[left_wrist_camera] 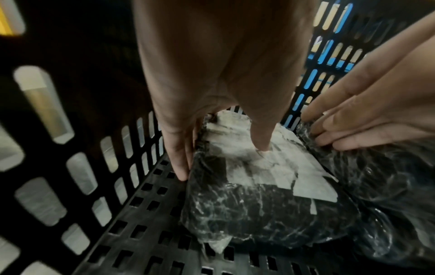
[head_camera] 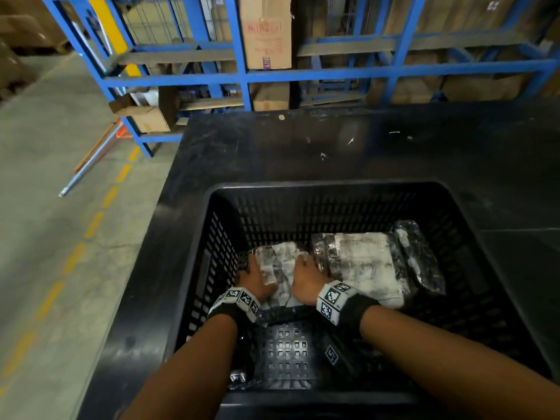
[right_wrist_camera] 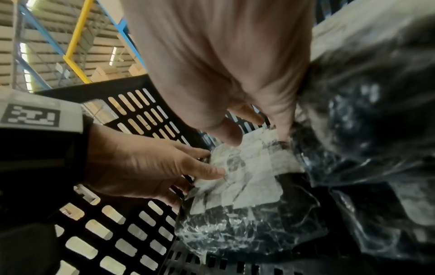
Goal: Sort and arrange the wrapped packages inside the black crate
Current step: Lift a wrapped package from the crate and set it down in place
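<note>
A black slotted crate (head_camera: pixel 327 184) stands on a black table. On its floor at the left lies a small plastic-wrapped package (head_camera: pixel 281 268) (left_wrist_camera: pixel 259 186) (right_wrist_camera: pixel 247 176) with a white label. My left hand (head_camera: pixel 256 274) (left_wrist_camera: pixel 221 161) has straight fingers against the package's left edge and its thumb pressing on top. My right hand (head_camera: pixel 304 274) (right_wrist_camera: pixel 256 137) has straight fingers tucked down its right edge, thumb just above it. A larger labelled package (head_camera: pixel 363 265) lies alongside on the right. A dark wrapped package (head_camera: pixel 421 256) leans beyond that.
The crate floor (head_camera: pixel 281 350) nearest me is bare, with a square marker tag (head_camera: pixel 331 354). The black table (head_camera: pixel 303 140) runs back to blue racks (head_camera: pixel 242 74) holding cardboard boxes (head_camera: pixel 268 31). Concrete floor and a metal pipe (head_camera: pixel 91 159) lie to the left.
</note>
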